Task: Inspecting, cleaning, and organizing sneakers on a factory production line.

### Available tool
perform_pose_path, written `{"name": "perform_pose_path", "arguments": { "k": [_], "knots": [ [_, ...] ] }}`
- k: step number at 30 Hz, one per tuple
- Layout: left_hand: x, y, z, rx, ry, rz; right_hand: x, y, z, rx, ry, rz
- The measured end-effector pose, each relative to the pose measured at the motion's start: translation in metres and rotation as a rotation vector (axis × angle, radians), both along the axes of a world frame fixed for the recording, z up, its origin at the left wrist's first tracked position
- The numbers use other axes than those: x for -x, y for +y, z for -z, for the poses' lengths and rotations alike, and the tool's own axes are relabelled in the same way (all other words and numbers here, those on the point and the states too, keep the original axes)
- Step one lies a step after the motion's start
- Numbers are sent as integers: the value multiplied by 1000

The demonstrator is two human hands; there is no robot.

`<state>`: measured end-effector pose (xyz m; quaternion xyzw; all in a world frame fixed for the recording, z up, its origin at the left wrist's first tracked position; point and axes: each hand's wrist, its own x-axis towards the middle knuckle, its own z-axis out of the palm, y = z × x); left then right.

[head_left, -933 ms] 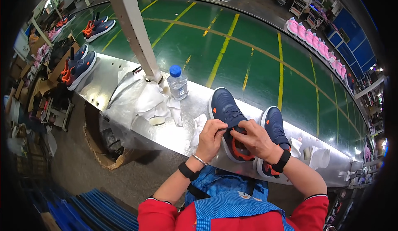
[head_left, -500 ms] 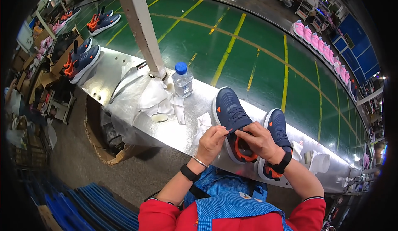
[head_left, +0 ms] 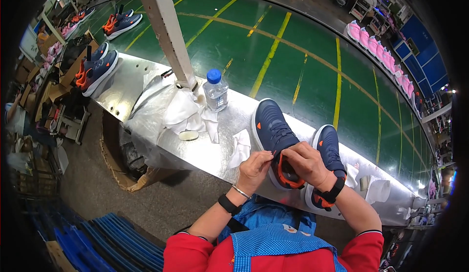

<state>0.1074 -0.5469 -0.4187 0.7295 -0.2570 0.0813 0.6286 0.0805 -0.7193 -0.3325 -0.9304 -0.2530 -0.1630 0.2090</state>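
Observation:
A navy sneaker (head_left: 271, 125) with orange lining and a white sole stands on the metal bench in front of me, toe pointing away. At its left side, by the ankle strap, my left hand (head_left: 255, 168) is closed in a pinch; what lies between its fingertips is too small to make out. My right hand (head_left: 308, 162) is closed on the same sneaker at its strap and opening, hiding part of the collar. Just right of it stands a matching navy sneaker (head_left: 328, 147), its heel partly behind my right wrist.
On the metal bench (head_left: 215, 162) are a blue-capped clear bottle (head_left: 216, 93), white cloth scraps (head_left: 183, 108) and a small pale oval piece (head_left: 188, 135). A post (head_left: 168, 32) rises beyond. The green surface (head_left: 234, 47) carries navy sneakers (head_left: 122, 25) and pink shoes (head_left: 376, 49).
My left hand has drawn slightly toward me and right, its fingertips lower beside the strap. My right hand has shifted slightly right, still at the sneaker's opening. The pink shoes have moved slightly.

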Motion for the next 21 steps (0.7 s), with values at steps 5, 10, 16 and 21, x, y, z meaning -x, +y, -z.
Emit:
{"name": "perform_pose_path", "arguments": {
  "k": [5,10,16,21],
  "knots": [
    [4,-2,4,18,7,-22,-1,1,2,-36,-15,27],
    [10,-6,6,58,33,-59,-1,1,4,-40,-15,35],
    [3,2,-2,99,233,14,0,-4,2,38,3,-18],
    [-24,8,-13,-43,-91,142,1,-7,0,44,42,-37]
  ]
}}
